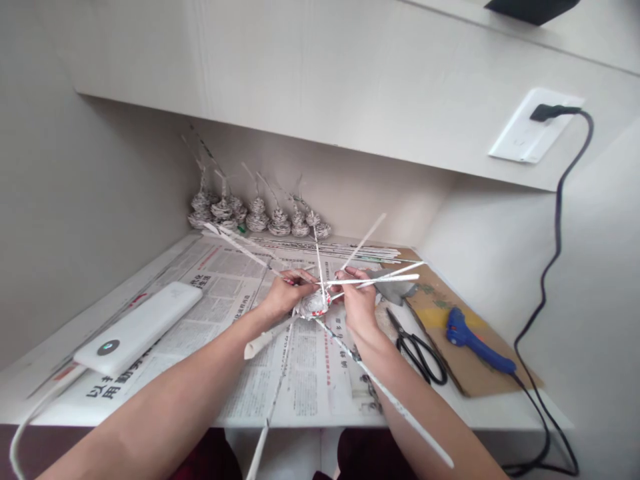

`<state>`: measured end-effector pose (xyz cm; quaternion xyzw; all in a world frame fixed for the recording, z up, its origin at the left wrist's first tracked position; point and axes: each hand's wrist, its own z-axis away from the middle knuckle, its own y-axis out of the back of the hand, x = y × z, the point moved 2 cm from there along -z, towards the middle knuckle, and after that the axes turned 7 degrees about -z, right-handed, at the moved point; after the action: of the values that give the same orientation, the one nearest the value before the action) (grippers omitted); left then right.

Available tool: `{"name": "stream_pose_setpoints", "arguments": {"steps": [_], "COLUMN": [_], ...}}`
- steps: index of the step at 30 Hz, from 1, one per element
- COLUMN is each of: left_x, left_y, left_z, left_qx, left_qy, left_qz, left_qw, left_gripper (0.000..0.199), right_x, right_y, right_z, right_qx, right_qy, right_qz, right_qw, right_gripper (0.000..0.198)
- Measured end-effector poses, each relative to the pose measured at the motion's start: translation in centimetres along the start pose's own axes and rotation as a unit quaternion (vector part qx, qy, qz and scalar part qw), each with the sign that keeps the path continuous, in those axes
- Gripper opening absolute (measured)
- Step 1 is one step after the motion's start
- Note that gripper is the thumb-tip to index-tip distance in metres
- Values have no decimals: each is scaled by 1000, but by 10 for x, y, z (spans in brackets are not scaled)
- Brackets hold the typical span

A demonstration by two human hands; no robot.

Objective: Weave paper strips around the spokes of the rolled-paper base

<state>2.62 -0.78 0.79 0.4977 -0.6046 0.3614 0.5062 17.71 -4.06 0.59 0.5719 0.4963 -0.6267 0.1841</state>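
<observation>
Over the newspaper-covered table both hands work on a small round weave of rolled paper, with long paper tubes spreading out from it on all sides. My left hand is closed on the weave's left edge, thumb and fingers pressed together. From the right, my right hand pinches a white paper tube close to the rim. One tube stands upright, while another long tube slants down across my right forearm. The fingertips partly hide the weave's far edge.
Several gourd-shaped paper weaves line the back wall. Loose paper tubes lie before them. Black scissors and a corded blue glue gun on cardboard are right; a white power bank is left. A low overhang crosses above.
</observation>
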Motion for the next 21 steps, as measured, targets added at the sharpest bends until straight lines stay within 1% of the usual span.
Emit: {"name": "stream_pose_setpoints", "arguments": {"steps": [3, 4, 7, 8, 10, 13, 15, 17, 19, 21], "left_x": [0, -2, -10, -14, -20, -27, -30, -30, -28, -24], "left_y": [2, 3, 6, 7, 8, 7, 6, 5, 6, 7], "left_z": [-1, -3, -9, -11, -14, -16, -15, -15, -14, -14], "left_qx": [17, 25, 53, 64, 84, 87, 81, 77, 80, 83], "left_qy": [9, 11, 6, 6, 6, 8, 11, 11, 3, 0], "left_qz": [-4, 0, 17, 19, 20, 21, 23, 21, 13, 7], "left_qw": [1000, 1000, 998, 998, 996, 996, 996, 997, 997, 996], "left_gripper": [19, 19, 18, 17, 17, 20, 22, 22, 20, 20], "right_x": [-3, -1, 8, 11, 15, 11, 4, -2, -5, -2], "right_y": [0, 0, -4, -6, -7, -7, -7, -6, -6, -6], "right_z": [2, 3, 6, 7, 9, 11, 13, 15, 17, 16], "right_qx": [-15, -29, -94, -107, -91, -27, -7, -10, -33, -60], "right_qy": [13, 2, -76, -100, -118, -95, -66, -25, 18, 33], "right_qz": [7, 13, 15, 10, -4, -16, -12, 10, 54, 97], "right_qw": [1000, 999, 993, 989, 989, 995, 998, 1000, 998, 993], "right_gripper": [32, 29, 27, 27, 30, 35, 36, 36, 36, 41]}}
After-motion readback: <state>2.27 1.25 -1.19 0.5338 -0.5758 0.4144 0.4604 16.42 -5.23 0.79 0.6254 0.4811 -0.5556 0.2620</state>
